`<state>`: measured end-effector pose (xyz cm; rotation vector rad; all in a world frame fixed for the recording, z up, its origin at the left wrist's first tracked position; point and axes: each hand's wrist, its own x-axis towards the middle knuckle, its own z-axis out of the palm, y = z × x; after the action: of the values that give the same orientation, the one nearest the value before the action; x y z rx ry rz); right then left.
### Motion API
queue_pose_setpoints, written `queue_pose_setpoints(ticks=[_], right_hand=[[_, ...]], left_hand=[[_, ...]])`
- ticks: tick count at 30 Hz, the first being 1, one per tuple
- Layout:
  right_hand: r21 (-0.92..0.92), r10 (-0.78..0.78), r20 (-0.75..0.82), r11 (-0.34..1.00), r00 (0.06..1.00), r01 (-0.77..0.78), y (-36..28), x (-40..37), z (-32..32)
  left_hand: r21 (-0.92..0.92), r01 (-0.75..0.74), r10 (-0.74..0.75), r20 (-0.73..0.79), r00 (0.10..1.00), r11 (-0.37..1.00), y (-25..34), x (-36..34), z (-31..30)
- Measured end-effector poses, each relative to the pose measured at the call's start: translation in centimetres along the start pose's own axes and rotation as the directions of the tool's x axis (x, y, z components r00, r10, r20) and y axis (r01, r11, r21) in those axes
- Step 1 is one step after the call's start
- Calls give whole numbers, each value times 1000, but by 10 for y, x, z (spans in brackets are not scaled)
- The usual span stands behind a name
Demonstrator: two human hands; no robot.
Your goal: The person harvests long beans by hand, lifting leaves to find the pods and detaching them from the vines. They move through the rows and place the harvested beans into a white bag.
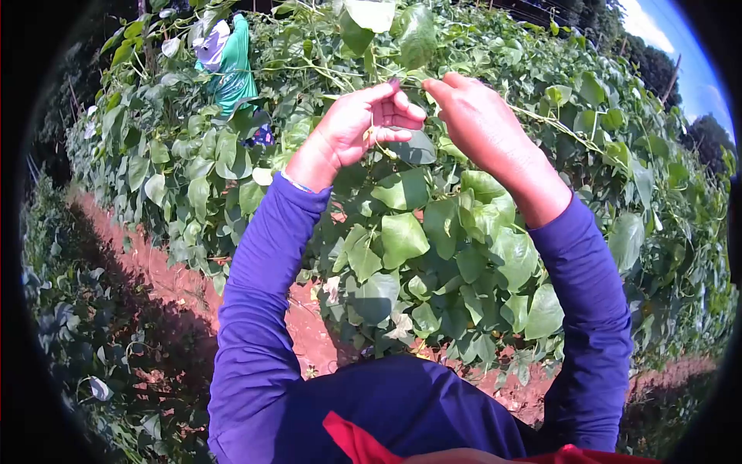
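Note:
Both hands are raised among climbing green vines at the top middle of the head view. My left hand is palm up with curled fingers; its thumb and index finger pinch at a small dark purple bit by a thin stem. Just to the right, my right hand shows its back, the thumb and index fingertips pressed together at a thin green vine that runs off to the right. Broad green leaves hang below the hands, and a large leaf is above them.
A person in a green top stands behind the foliage at the upper left. Reddish soil runs along the foot of the vine row. Low plants grow at the left. A wooden pole rises at the upper right.

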<state>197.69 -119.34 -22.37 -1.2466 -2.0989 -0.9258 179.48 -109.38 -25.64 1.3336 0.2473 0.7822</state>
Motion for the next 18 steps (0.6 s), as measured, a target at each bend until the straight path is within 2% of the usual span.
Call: queue_pose_setpoints(ticks=[2,5,6,8,10,11,12,14,15,16,18], right_hand=[[-36,13,75,999,997,-10,5,18,17],[-29,115,-9,993,993,-115,22,47,30],[-53,183,-50,981,982,-186,24,56,31],[-105,367,-109,920,924,-378,43,68,47],[-151,483,-94,857,870,-492,60,71,64],[-100,571,-23,815,820,-570,63,71,73],[-60,651,57,759,757,-648,67,68,84],[226,666,-179,744,724,-629,79,59,129],[-113,675,98,738,731,-665,75,69,119],[-324,576,390,816,718,-479,74,70,104],[-168,323,695,942,643,-291,53,82,63]], left_hand=[[64,-64,65,-20,998,996,5,-1,2],[-67,-150,149,-23,989,986,-5,5,7],[-111,-172,172,-16,985,979,-10,7,7],[-63,-275,273,-44,961,959,-29,17,4],[322,-188,218,-62,974,928,-50,28,-2],[620,-262,399,-89,913,739,-70,35,-5],[849,-254,554,-54,831,463,-85,41,-6],[910,-243,505,44,862,335,-88,43,-3],[893,-223,511,-8,860,390,-96,46,-4],[904,-205,563,-45,825,374,-102,52,-4],[927,-215,525,23,851,308,-77,43,0]])
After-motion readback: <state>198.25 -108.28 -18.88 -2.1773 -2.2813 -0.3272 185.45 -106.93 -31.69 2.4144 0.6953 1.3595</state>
